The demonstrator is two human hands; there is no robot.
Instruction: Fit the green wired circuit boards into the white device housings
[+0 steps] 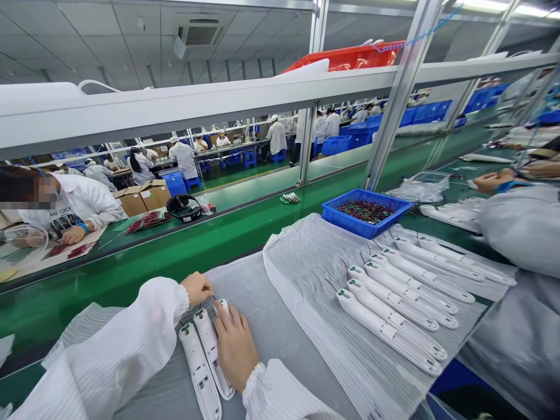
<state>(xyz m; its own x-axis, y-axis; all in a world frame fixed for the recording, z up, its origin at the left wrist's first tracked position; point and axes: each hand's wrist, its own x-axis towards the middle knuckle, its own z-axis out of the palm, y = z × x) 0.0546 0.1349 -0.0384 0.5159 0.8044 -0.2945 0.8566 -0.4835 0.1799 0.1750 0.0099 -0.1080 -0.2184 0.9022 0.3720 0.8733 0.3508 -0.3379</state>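
Along the near edge of the work surface [280, 364], head view: three white housings [200, 370] lie side by side on its grey covering, slanting from the near edge toward the far edge. Two lie exposed, green at their far ends; the third is largely hidden beneath the right hand [237, 347]. That hand's fingers are extended and slightly parted, laid over the housing rather than curled round it. The left hand [198, 290] is just beyond the far ends of the housings, its fingers bent and their tips drawn together beside a thin dark wire [214, 298]; whether they grip it cannot be told.

Toward the surface's right edge, a ribbed translucent sheet [297, 262] bears a slanting row of similar pieces [389, 329], several with thin dark-red wires at their far ends. At the sheet's far edge stands a blue tray [347, 224] filled with small red and green wired parts [365, 211]. Beyond the surface's far edge runs a green belt [245, 224], with a small cluster of white and green parts [290, 198] near its far edge. On the opposite bench lie a black object [184, 207] and red wire bundles [151, 221]; at its left end a co-worker's hand [73, 234] rests beside further red wires. At the right, another co-worker's sleeve [522, 224] crosses the view. A red bin [350, 58] sits on the overhead shelf [196, 105].
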